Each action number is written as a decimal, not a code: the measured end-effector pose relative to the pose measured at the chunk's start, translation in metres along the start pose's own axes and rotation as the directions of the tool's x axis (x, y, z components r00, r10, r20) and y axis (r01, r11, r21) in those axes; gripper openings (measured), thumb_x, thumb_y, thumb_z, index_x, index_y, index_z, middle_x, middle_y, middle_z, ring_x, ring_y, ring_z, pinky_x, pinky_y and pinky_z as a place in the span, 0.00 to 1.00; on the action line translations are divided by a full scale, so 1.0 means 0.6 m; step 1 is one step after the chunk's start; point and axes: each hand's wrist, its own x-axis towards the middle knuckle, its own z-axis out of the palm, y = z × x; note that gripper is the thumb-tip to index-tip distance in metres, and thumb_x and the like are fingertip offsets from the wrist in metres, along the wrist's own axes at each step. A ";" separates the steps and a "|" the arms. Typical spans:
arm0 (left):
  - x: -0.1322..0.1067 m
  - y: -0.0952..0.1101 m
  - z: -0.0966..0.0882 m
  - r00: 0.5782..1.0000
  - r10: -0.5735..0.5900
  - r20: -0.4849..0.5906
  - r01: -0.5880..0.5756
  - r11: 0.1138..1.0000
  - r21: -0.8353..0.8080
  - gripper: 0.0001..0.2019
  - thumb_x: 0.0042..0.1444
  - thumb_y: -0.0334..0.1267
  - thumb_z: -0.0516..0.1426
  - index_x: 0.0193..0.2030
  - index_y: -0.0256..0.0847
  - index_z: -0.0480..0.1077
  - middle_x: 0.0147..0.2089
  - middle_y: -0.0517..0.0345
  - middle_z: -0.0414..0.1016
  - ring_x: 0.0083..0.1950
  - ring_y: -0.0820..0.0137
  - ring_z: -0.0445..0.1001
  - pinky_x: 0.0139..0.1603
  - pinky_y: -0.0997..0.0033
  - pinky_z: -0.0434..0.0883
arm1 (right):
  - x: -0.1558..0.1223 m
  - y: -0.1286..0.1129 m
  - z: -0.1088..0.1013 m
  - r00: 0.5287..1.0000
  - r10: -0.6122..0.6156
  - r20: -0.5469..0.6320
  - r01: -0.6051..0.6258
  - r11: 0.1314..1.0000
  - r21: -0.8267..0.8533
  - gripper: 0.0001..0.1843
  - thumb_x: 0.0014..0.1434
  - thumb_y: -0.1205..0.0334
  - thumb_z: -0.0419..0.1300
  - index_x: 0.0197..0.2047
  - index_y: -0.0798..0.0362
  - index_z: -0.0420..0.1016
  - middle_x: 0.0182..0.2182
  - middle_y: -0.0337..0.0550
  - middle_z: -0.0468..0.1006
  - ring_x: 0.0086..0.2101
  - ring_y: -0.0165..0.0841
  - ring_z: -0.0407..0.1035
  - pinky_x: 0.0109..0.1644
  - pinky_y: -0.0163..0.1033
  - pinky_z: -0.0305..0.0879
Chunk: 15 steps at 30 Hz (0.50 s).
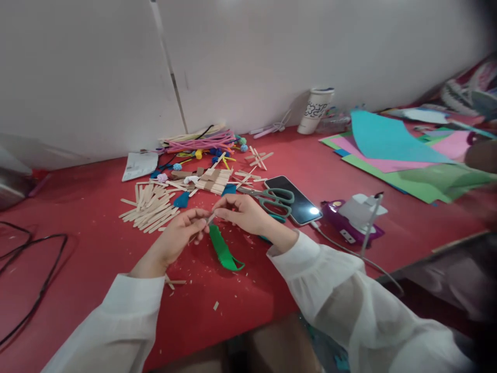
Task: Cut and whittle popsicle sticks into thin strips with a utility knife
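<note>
My left hand [181, 233] and my right hand [244, 213] meet over the red table, fingertips pinched together. Between them is a thin, pale craft stick [210, 218], largely covered by the fingers. Just below the fingertips lies a bright green strip-like tool [223, 249] with a looped end; its kind is unclear. Scissors with grey-green handles [276, 201] rest beyond my right wrist. Left of the hands spreads a loose pile of craft sticks [149, 207]. A flat panel of joined sticks [213, 180] sits behind the fingers.
A lit phone [293, 199] and a purple power strip [349, 223] with a cable lie at right. Farther back are a paper cup [315, 111], coloured paper sheets [396, 140] and pipe cleaners [202, 141]. Black cable [46, 274] crosses the left side. Wood scraps dot the front.
</note>
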 end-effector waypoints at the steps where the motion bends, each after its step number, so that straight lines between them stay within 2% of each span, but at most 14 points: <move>1: 0.000 -0.001 0.003 1.000 0.004 0.002 -0.004 1.000 0.011 0.14 0.45 0.43 0.62 0.37 0.38 0.69 0.23 0.64 0.70 0.19 0.80 0.60 0.21 0.78 0.57 | 0.000 -0.002 -0.002 1.000 0.006 -0.004 -0.006 1.000 0.015 0.10 0.57 0.57 0.58 0.32 0.56 0.72 0.24 0.36 0.73 0.24 0.25 0.65 0.29 0.32 0.62; 4: 0.001 -0.006 0.007 1.000 0.023 0.004 -0.024 0.999 0.045 0.14 0.46 0.47 0.62 0.32 0.38 0.69 0.23 0.63 0.70 0.19 0.80 0.58 0.20 0.78 0.55 | -0.001 -0.006 -0.004 0.999 0.025 -0.028 -0.023 0.999 0.047 0.11 0.57 0.55 0.57 0.30 0.55 0.70 0.22 0.35 0.70 0.23 0.25 0.64 0.27 0.31 0.61; 6: 0.002 -0.008 0.007 1.000 0.031 -0.001 -0.030 0.998 0.062 0.14 0.45 0.48 0.62 0.27 0.38 0.68 0.22 0.63 0.70 0.18 0.80 0.57 0.20 0.78 0.54 | 0.001 -0.008 -0.010 0.998 0.041 -0.036 -0.039 0.998 0.042 0.12 0.59 0.54 0.55 0.33 0.55 0.69 0.23 0.35 0.70 0.22 0.25 0.63 0.27 0.31 0.60; 7: 0.002 -0.008 0.007 0.999 0.032 -0.009 -0.032 0.997 0.064 0.15 0.45 0.48 0.62 0.25 0.38 0.68 0.21 0.63 0.69 0.18 0.80 0.56 0.20 0.78 0.53 | 0.002 -0.009 -0.016 0.998 0.056 -0.041 -0.057 0.998 -0.027 0.13 0.60 0.53 0.53 0.36 0.55 0.69 0.24 0.36 0.72 0.22 0.25 0.64 0.27 0.31 0.60; 9: 0.003 -0.008 0.006 0.998 0.035 -0.042 -0.033 0.998 0.052 0.15 0.46 0.49 0.61 0.25 0.37 0.68 0.20 0.64 0.67 0.17 0.81 0.53 0.19 0.79 0.49 | 0.003 -0.009 -0.032 0.993 0.106 -0.057 -0.118 0.953 -0.278 0.14 0.63 0.54 0.50 0.41 0.55 0.69 0.29 0.39 0.75 0.26 0.26 0.67 0.29 0.32 0.61; 10: 0.004 -0.007 0.006 0.997 0.036 -0.063 -0.033 0.999 0.041 0.15 0.47 0.49 0.61 0.27 0.37 0.69 0.20 0.65 0.66 0.17 0.82 0.52 0.18 0.79 0.48 | 0.002 -0.008 -0.042 0.988 0.139 -0.067 -0.154 0.863 -0.481 0.13 0.63 0.54 0.51 0.43 0.54 0.69 0.33 0.41 0.76 0.29 0.27 0.68 0.31 0.32 0.61; 13: 0.005 -0.005 0.005 0.993 0.027 -0.116 -0.027 1.000 0.000 0.13 0.47 0.46 0.60 0.32 0.37 0.71 0.21 0.65 0.65 0.17 0.81 0.51 0.18 0.79 0.47 | -0.001 -0.004 -0.062 0.972 0.232 -0.044 -0.206 0.743 -0.637 0.09 0.57 0.57 0.58 0.35 0.54 0.72 0.31 0.45 0.77 0.30 0.33 0.70 0.30 0.36 0.58; 15: 0.004 -0.003 0.005 0.991 0.012 -0.135 -0.017 0.999 -0.034 0.12 0.46 0.43 0.60 0.34 0.36 0.72 0.23 0.64 0.66 0.18 0.81 0.52 0.18 0.79 0.47 | -0.005 0.000 -0.063 0.963 0.269 0.003 -0.194 0.702 -0.685 0.10 0.52 0.55 0.63 0.32 0.54 0.72 0.31 0.47 0.78 0.29 0.36 0.71 0.29 0.36 0.56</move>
